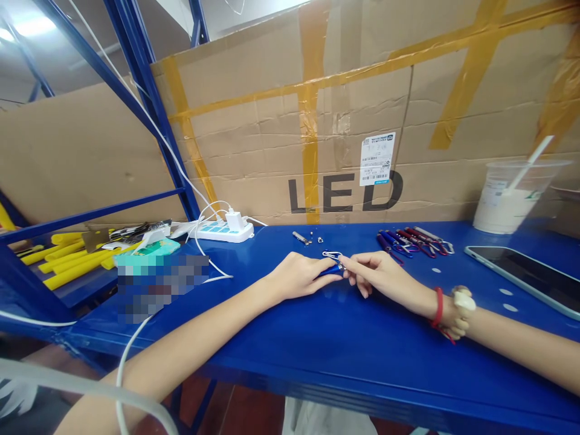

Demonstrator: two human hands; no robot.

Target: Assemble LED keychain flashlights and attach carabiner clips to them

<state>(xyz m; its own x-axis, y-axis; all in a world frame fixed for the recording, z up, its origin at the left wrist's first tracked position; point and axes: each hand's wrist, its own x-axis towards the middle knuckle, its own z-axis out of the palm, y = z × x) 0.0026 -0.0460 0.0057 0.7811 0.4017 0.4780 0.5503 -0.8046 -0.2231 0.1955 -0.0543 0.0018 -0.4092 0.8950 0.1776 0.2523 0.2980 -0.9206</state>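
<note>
My left hand (302, 275) rests on the blue table (317, 338) with its fingers closed round a small blue keychain piece (330, 269). My right hand (378, 273) pinches the same piece from the right, at its silver clip (333, 254). The two hands meet at the table's middle. A red cord and a pale bead bracelet sit on my right wrist (446, 308). Small silver parts (304, 237) lie just behind the hands.
A row of blue and red keychain pieces (410, 240) lies at the back right. A tablet (528, 275) and a plastic cup with straw (510, 196) are at the far right. A white power strip (224, 229) and yellow tubes (72, 260) sit to the left. A cardboard wall (344, 121) stands behind.
</note>
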